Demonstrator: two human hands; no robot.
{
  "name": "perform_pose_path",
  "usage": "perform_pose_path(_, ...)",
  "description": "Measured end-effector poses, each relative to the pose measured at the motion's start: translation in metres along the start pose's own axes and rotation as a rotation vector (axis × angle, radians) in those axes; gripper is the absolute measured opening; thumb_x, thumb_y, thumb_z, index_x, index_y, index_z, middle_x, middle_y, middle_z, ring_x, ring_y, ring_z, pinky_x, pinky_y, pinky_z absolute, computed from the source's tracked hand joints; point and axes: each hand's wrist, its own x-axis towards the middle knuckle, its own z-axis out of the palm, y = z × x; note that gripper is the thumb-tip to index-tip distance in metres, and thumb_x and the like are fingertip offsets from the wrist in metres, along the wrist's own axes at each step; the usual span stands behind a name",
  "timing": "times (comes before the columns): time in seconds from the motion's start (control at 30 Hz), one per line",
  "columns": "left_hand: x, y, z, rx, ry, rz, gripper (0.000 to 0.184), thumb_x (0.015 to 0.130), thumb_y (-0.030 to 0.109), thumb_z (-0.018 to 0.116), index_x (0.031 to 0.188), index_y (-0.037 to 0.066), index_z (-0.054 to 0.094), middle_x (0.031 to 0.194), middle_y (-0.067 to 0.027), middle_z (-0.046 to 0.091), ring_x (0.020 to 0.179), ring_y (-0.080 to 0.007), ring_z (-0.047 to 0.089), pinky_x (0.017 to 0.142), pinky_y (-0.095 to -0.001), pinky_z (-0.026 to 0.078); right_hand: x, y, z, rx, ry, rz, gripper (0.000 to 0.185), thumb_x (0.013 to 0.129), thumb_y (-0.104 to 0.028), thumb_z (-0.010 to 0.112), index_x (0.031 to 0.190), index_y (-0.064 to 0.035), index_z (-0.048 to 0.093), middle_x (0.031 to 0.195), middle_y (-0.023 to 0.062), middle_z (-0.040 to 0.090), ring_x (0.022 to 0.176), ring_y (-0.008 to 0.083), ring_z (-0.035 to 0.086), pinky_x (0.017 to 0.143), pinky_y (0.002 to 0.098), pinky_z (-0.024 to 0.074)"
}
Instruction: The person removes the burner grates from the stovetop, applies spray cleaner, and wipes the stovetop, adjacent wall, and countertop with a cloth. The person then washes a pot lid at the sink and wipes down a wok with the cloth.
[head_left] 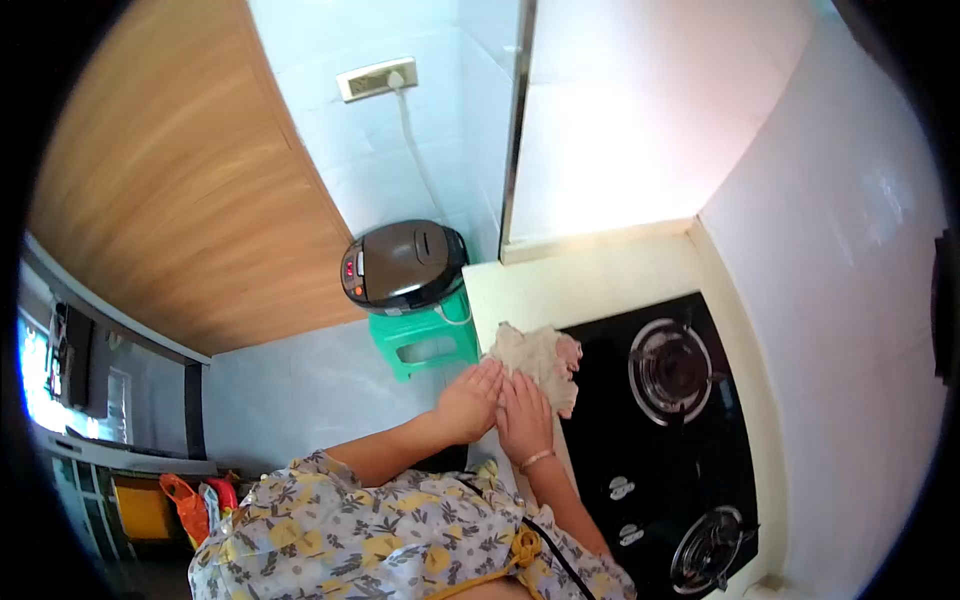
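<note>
A beige, rumpled cloth [535, 360] with a pinkish frayed edge lies on the pale counter, partly over the left edge of the black gas stove [640, 450]. My left hand [470, 402] rests at the cloth's near left corner, its fingers stretched forward. Beside it, my right hand [525, 412] presses flat on the cloth with fingers extended; a bracelet [537, 458] circles that wrist. The two hands touch or nearly touch. What lies under the palms is hidden.
Left of the counter, a brown rice cooker [405, 262] stands on a green plastic stool [425, 345], its cord running to a wall socket [378, 80]. The stove has two burners, a far one [670, 372] and a near one [712, 550]. A wooden door [190, 180] is at left.
</note>
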Motion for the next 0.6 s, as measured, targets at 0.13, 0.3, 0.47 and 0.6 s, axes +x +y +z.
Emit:
perform_pose_path(0.13,0.029,-0.004,0.008,-0.201,-0.009,0.082,0.047,0.081,0.020,0.061,0.116,-0.010,0.060,0.132,-0.0200,0.056,0.129,-0.0338,0.047,0.106,-0.0428,0.040,-0.014,0.014,-0.004,0.032,0.169,0.127,0.047,0.085,-0.013,0.059,0.129,0.0005,0.053,0.135,0.0243,0.047,0.123,0.0412,0.045,0.102,0.0485,0.0384)
perform_pose_path(0.3,0.058,0.003,0.036,-0.155,0.123,0.191,0.047,0.079,0.021,0.061,0.118,-0.006,0.061,0.131,-0.0184,0.057,0.125,-0.0327,0.049,0.106,-0.0435,0.040,0.009,0.016,-0.015,-0.175,0.413,0.312,0.052,0.081,-0.011,0.062,0.131,-0.0033,0.051,0.129,0.0229,0.050,0.114,0.0425,0.048,0.096,0.0482,0.0427)
perform_pose_path(0.47,0.047,-0.008,0.028,-0.166,0.121,0.290,0.058,0.086,0.027,0.058,0.134,-0.004,0.049,0.139,-0.0185,0.049,0.133,-0.0328,0.039,0.113,-0.0458,0.027,0.035,0.037,0.003,-0.168,0.270,0.643,0.042,0.078,-0.017,0.065,0.119,-0.0094,0.058,0.110,0.0161,0.061,0.096,0.0355,0.062,0.072,0.0464,0.0530)
perform_pose_path(0.6,0.051,-0.008,0.032,-0.361,0.236,0.206,0.044,0.088,0.023,0.057,0.125,-0.003,0.056,0.134,-0.0196,0.052,0.125,-0.0360,0.047,0.108,-0.0434,0.035,0.056,0.020,-0.016,-0.039,0.375,0.531,0.025,0.074,-0.026,0.072,0.093,-0.0122,0.064,0.079,0.0085,0.067,0.081,0.0326,0.066,0.067,0.0445,0.0519)
